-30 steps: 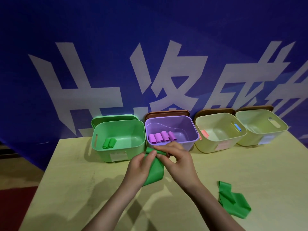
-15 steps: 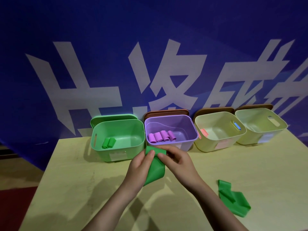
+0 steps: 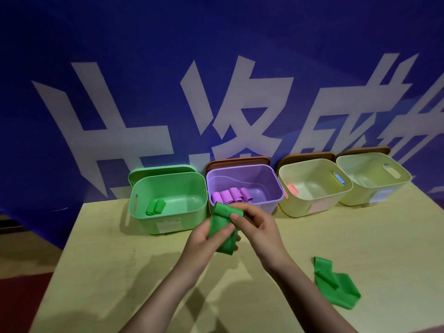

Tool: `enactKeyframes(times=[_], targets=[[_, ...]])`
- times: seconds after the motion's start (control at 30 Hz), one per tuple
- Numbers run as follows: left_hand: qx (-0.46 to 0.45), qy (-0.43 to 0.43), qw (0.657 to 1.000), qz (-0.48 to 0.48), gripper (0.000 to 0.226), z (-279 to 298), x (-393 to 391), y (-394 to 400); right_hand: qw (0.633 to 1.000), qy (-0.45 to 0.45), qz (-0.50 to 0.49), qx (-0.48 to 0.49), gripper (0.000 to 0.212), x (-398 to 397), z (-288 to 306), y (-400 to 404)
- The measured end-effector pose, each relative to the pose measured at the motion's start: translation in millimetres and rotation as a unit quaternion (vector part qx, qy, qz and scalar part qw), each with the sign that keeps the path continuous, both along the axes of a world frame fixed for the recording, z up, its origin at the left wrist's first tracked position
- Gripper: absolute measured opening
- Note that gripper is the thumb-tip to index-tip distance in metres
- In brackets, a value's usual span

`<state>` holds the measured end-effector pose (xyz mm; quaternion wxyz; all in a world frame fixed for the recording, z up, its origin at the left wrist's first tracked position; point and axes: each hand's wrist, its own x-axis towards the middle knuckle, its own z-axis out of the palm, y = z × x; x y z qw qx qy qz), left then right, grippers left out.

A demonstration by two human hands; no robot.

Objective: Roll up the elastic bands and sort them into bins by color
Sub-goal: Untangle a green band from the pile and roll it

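Green elastic lies loose and crumpled on the counter (image 3: 101,272) at near right, a spare band (image 3: 335,284) well apart from both hands. Above the counter's middle, the left hand (image 3: 204,241) pinches the flat tail of the green band (image 3: 222,227) being rolled, while the right hand (image 3: 257,227) curls its fingers (image 3: 236,216) round the rolled top end. Its long axis runs away from the person, toward the bins. Just beyond and left, nearer the left hand, the green bin (image 3: 168,219) holds two green rolls (image 3: 155,207); the purple bin (image 3: 264,181) holds purple rolls (image 3: 231,195). Two pale bins (image 3: 314,207) farther right show small coloured pieces, too small to identify.
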<state>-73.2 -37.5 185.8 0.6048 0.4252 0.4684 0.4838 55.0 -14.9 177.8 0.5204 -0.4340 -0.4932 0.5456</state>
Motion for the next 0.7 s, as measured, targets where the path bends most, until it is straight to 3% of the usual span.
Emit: enactKeyframes(times=[0.13, 0.3, 0.5, 0.7], targets=[[-0.018, 0.045, 0.999, -0.024, 0.009, -5, 2, -3, 0.999, 0.001, -0.031, -0.015, 0.019, 4, -2, 1], [-0.037, 0.043, 0.998, -0.041, 0.021, -5, 4, -3, 0.998, -0.011, -0.054, -0.012, 0.028, 4, -2, -2], [-0.037, 0.033, 0.998, -0.025, 0.025, -2, 5, -2, 0.983, -0.145, -0.049, 0.099, 0.047, 5, -10, -3], [-0.02, 0.056, 0.998, -0.01, 0.028, 6, 4, 1, 0.985, -0.134, -0.004, 0.108, 0.041, 10, -3, -1]])
